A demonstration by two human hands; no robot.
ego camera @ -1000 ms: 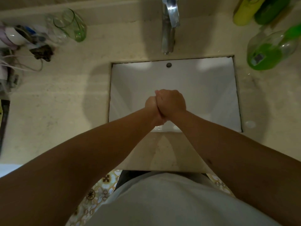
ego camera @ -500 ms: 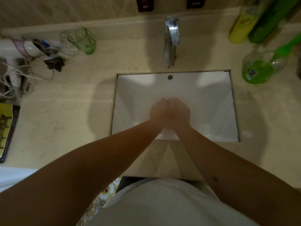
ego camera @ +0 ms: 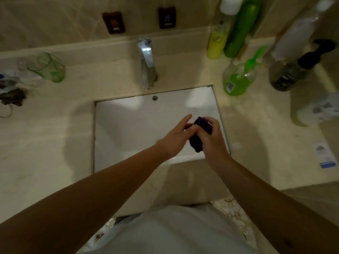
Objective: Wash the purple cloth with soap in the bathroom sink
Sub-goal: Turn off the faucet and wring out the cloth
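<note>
- Currently both hands are over the right half of the sink (ego camera: 128, 129), above the basin, not touching its floor as far as I can tell.
- Purple cloth (ego camera: 199, 135) is bunched into a small wad between the two hands, near the basin's right wall.
- Right hand (ego camera: 213, 139): grip clamped on the cloth, fingers curled over the top of the wad, thumb side toward the body. Likely the holding hand.
- Left hand (ego camera: 176, 138): fingers mostly straight, pointing up-right, lying against the cloth's left side. Grip apart, pressing rather than clutching. Looks like a rub or squeeze stroke against the right hand.
- Held over the basin so drips and suds fall in the sink and not on the tabletop (ego camera: 45, 136); my read, not seen.
- Faucet (ego camera: 147, 65) sits behind the basin, centred; no water stream visible. Hands are well right of and nearer than the spout, so a rinse means moving left and away.
- Green soap bottle (ego camera: 238, 79) stands on the tabletop just past the sink's back right corner, within reach of the right hand.
- Right rim is close to the right hand; little side room there. Left half of the basin is open.
- Green glass (ego camera: 48, 67) lies far left, well apart.
</note>
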